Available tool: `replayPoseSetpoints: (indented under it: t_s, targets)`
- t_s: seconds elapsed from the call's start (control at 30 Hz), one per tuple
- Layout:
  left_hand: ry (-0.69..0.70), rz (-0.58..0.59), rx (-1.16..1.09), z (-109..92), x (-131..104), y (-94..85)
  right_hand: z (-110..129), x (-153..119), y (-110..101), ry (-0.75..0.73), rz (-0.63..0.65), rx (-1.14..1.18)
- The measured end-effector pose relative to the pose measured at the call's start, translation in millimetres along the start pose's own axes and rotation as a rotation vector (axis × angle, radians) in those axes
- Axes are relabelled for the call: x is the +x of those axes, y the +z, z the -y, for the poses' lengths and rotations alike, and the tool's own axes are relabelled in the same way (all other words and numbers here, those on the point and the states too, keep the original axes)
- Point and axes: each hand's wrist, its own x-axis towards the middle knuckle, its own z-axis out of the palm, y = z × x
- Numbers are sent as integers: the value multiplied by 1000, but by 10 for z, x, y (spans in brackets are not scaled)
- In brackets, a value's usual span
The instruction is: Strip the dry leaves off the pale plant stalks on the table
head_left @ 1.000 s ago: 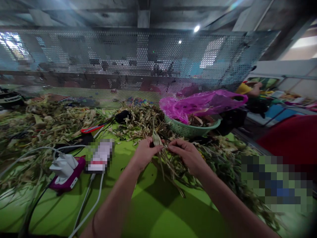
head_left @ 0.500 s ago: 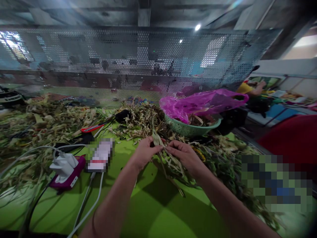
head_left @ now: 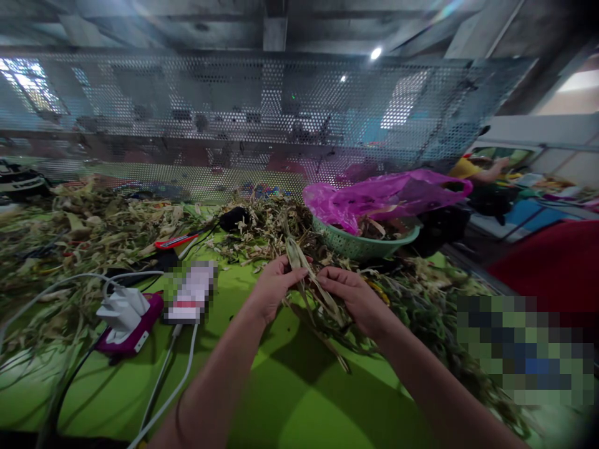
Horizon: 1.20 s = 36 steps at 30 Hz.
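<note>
My left hand [head_left: 274, 287] is closed around a dried, pale green-brown plant stalk [head_left: 296, 255] with long narrow leaves, the thumb laid across it. My right hand [head_left: 353, 296] pinches at the same bunch just to the right, thumb against fingertips. Limp leaf strips dangle below the hands over a bright green tabletop [head_left: 299, 418]. Behind them lies a heap of dried leaf scraps [head_left: 262, 224]. Darker green plant stems [head_left: 421, 312] are piled beside my right forearm.
A green basket [head_left: 349, 245] under a purple plastic bag [head_left: 388, 198] stands behind my right hand. To the left are a phone [head_left: 193, 293], a purple power strip [head_left: 135, 337] with white plugs, cables and a red cutter [head_left: 175, 241]. A perforated metal panel [head_left: 210, 143] closes the back.
My right hand has shifted slightly right, away from the left, and the leaves between them lie a little more spread. My left hand keeps its hold on the stalk.
</note>
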Motion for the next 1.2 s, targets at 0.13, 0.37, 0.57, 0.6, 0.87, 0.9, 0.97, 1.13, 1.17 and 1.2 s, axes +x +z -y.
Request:
replayPoseSetpoints:
  t_s: [0.13,0.37,0.57,0.6,0.87,0.9,0.97,1.13,1.17,1.2]
  targets:
    - [12,-17,111,22,24,-1,-21,26,-15,-132,-69,-245]
    - [27,-26,107,-19,28,-7,-69,71,-63,-169,-87,-356]
    - [-23,-11,62,-24,-15,29,-75,71,-60,-279,-119,-521]
    - [-17,-22,59,-16,-10,29,-73,65,-52,-302,-130,-560]
    - [17,-110,-72,30,8,31,-33,35,-22,-357,-86,-559]
    - [-15,-101,-118,40,6,38,-25,44,-33,-351,-77,-521]
    - [-75,-92,-204,62,6,52,-13,68,-60,-352,-73,-460]
    - [-72,-136,-232,95,23,47,-15,92,-74,-342,-94,-417]
    - [-53,-139,-219,99,27,44,-18,84,-57,-320,-80,-391]
    - [-32,-139,-208,104,30,43,-21,72,-36,-301,-64,-360]
